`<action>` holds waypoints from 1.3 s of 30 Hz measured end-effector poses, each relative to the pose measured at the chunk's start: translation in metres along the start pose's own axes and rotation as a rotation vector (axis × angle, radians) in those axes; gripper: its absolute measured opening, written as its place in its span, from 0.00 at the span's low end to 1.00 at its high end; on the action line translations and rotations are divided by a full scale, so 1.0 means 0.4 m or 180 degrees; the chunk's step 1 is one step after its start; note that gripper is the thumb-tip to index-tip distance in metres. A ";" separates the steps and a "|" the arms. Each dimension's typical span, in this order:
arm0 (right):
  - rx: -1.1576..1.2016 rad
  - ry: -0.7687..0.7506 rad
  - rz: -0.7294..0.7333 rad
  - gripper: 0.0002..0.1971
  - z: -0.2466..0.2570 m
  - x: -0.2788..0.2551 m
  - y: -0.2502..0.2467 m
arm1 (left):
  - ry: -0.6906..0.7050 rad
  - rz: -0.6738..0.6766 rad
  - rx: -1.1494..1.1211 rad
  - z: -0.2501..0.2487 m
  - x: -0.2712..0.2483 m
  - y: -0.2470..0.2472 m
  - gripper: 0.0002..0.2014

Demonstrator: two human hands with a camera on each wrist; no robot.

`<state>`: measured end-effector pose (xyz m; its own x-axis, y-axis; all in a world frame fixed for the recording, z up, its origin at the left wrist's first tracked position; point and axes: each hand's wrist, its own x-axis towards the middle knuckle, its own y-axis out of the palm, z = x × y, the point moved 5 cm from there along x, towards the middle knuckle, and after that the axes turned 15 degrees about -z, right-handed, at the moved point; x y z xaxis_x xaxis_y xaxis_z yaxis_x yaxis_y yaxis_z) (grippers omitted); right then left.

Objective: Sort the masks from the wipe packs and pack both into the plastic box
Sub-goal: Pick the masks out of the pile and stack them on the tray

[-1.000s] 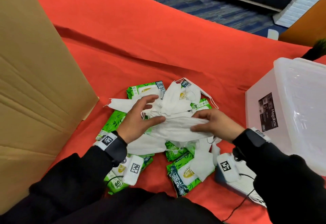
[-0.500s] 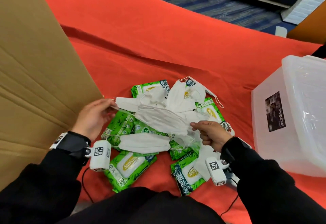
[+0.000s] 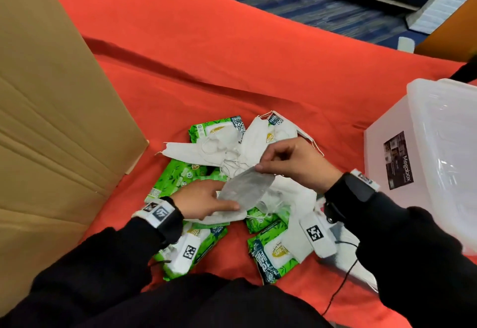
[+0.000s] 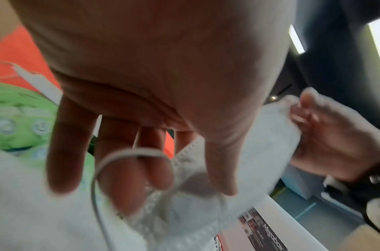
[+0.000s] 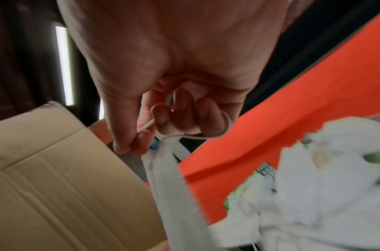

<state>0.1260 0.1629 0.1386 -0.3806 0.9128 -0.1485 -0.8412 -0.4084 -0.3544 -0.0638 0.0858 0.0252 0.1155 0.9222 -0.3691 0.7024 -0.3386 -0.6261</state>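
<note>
A heap of white masks (image 3: 206, 151) and green wipe packs (image 3: 273, 256) lies on the red cloth. My right hand (image 3: 260, 166) pinches the upper end and ear loop of one white mask (image 3: 245, 188), lifted slanting above the heap; the right wrist view shows that hand (image 5: 139, 144) with the mask (image 5: 169, 178) hanging from it. My left hand (image 3: 219, 200) holds the mask's lower end between thumb and nearly straight fingers. In the left wrist view the thumb of that hand (image 4: 174, 186) lies on the mask (image 4: 260, 144). The clear plastic box (image 3: 438, 173) stands open at the right.
A large cardboard box (image 3: 51, 121) fills the left side, close to the heap. More wipe packs (image 3: 180, 173) lie under the masks. A cable (image 3: 340, 291) trails below my right wrist. Blue carpet (image 3: 309, 5) lies beyond the cloth's far edge.
My left hand came back from beside the cardboard box to the heap and took the mask's lower end. My right hand raised the mask's other end.
</note>
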 end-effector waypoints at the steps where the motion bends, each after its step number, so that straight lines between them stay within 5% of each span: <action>1: -0.0015 -0.0145 0.0035 0.08 0.029 0.003 0.000 | 0.0142 -0.0112 0.0264 -0.020 0.013 0.007 0.24; 3: -0.0062 -0.0464 -0.0305 0.08 0.062 0.014 -0.019 | 0.0319 -0.0420 0.0244 -0.047 0.032 0.011 0.28; 5: -0.0018 -0.0616 -0.1058 0.18 0.057 0.022 -0.052 | 0.0433 -0.0778 -0.0646 -0.072 0.040 0.002 0.19; 7: 0.0218 -0.0237 -0.1352 0.32 0.013 0.026 -0.065 | 0.0238 -0.1075 -0.1769 -0.087 0.040 -0.007 0.10; 9: 0.0312 0.0442 -0.0779 0.33 -0.063 0.021 -0.016 | -0.0213 -0.1313 -0.2802 -0.098 0.034 -0.007 0.08; 11: 0.0240 0.0700 -0.0124 0.16 -0.132 -0.006 0.061 | -0.0536 -0.1526 -0.3500 -0.106 0.027 -0.005 0.08; 13: 0.0341 0.0663 -0.0084 0.05 -0.164 -0.035 0.107 | -0.0741 -0.1730 -0.3953 -0.098 0.022 -0.014 0.12; 15: 0.0446 0.0891 -0.0137 0.07 -0.203 -0.048 0.117 | -0.0927 -0.1959 -0.4336 -0.062 0.018 -0.047 0.17; 17: 0.0554 0.1211 0.0063 0.09 -0.228 -0.053 0.108 | -0.1001 -0.2313 -0.4259 -0.003 0.006 -0.105 0.15; 21: 0.0666 0.1635 -0.0125 0.03 -0.288 -0.052 0.047 | -0.0677 -0.2933 -0.2818 0.127 -0.049 -0.229 0.04; 25: 0.1061 0.1940 -0.0655 0.04 -0.346 -0.046 0.014 | -0.0607 -0.2807 -0.2207 0.193 -0.098 -0.261 0.04; 32: 0.3161 0.2532 -0.1374 0.09 -0.345 -0.024 0.042 | -0.1525 -0.2758 -0.2832 0.323 -0.125 -0.197 0.05; 35: 0.2167 0.2637 -0.1181 0.07 -0.370 -0.025 0.044 | -0.1743 -0.2782 -0.3546 0.345 -0.123 -0.187 0.05; 39: 0.0660 0.2348 -0.0700 0.02 -0.426 -0.043 0.048 | -0.1796 -0.2242 -0.4199 0.361 -0.115 -0.177 0.09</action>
<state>0.1819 0.1409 -0.0231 0.0939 0.7141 -0.6937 -0.9495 -0.1454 -0.2782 -0.2201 0.0402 -0.0127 -0.5319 0.5319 -0.6589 0.6232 0.7727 0.1207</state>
